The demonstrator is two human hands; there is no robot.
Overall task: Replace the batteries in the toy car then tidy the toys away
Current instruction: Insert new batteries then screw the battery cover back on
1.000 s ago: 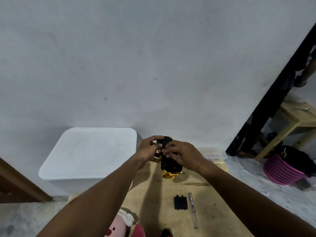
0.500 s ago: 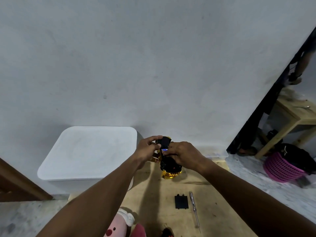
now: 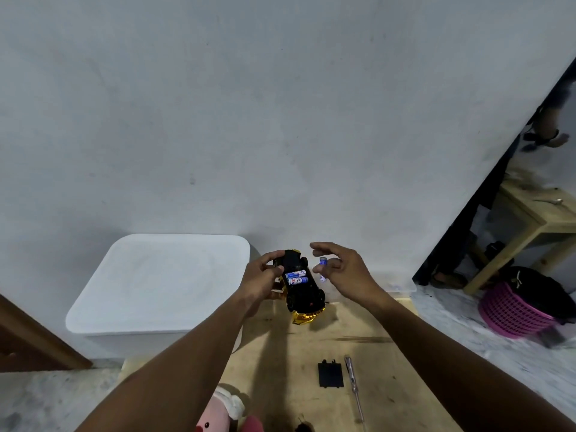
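Above the wooden table [image 3: 274, 357]: toy car [image 3: 300, 286] upside down, clasped by left hand [image 3: 263, 280].
Car's open bay: two batteries [image 3: 296, 277] seated.
Right of that grip: right hand [image 3: 341, 271], pinching one battery [image 3: 323, 261].
Nearer than the grip: black cover [image 3: 330, 375], screwdriver [image 3: 353, 385] just beside.

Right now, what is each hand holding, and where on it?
The left hand grips the upturned toy car around its far end. The right hand holds a battery in its fingers, by its side.
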